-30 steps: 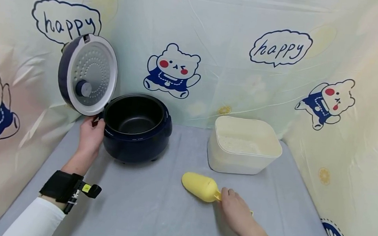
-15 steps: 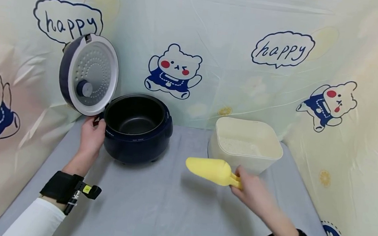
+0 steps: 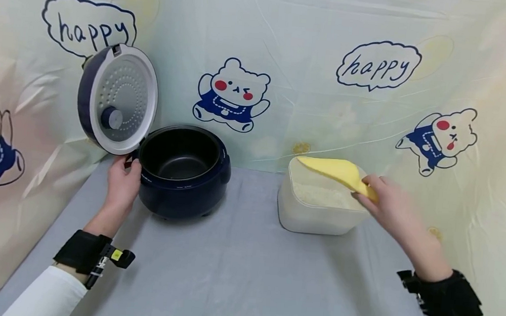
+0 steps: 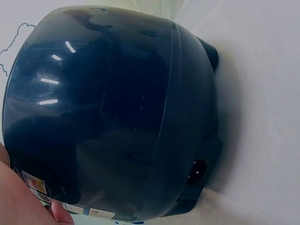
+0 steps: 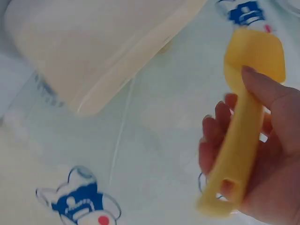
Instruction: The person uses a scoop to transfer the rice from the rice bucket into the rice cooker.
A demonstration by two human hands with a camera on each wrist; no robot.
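Note:
In the head view, a dark blue rice cooker (image 3: 183,199) stands at the left with its lid (image 3: 130,86) raised and its black inner pot (image 3: 181,165) exposed. My left hand (image 3: 121,182) grips the cooker at the lid's hinge; some of its fingertips are hidden behind it. A yellow scoop (image 3: 334,169) is held by its handle in my right hand (image 3: 393,209), over a cream-coloured bin (image 3: 315,221) with pale grains like rice inside. The right wrist view shows the fingers curled round the scoop's handle (image 5: 241,150), thumb along its neck.
A grey cloth covers the table (image 3: 226,275). A printed curtain (image 3: 314,58) hangs behind and at both sides, close to the cooker lid. The cooker's power socket (image 4: 197,172) faces the left wrist camera.
The right hand has lifted the scoop from the table and carried it up and rightward to above the bin. My left hand and the cooker stay put.

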